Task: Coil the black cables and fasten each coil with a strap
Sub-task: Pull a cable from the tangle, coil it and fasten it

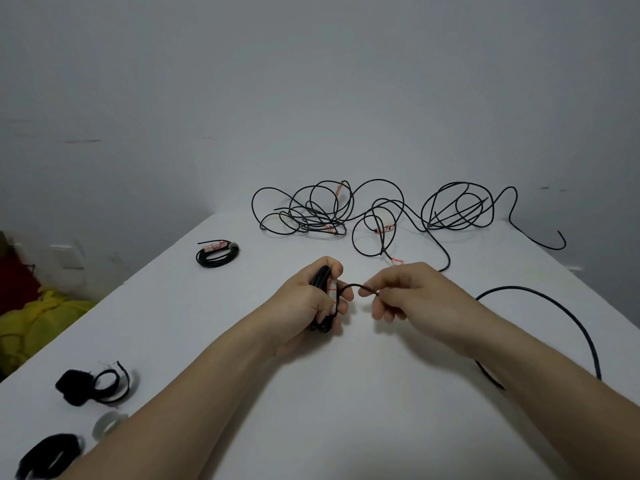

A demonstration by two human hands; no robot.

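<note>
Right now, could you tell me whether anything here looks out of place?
The thin black cables lie tangled in loose overlapping loops at the white table's far edge; the black fabric strap near left shows frayed threads.

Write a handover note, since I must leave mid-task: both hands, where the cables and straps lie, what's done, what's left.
The left hand grips a half-wound coil above the table.
The right hand pinches that cable's free run right beside it; the rest seems to trail off to the right.
Done: one finished coil lies far left, strapped.
Left: wind and strap this coil, then the tangled cables at the far edge.
Spare straps wait near left.
</note>
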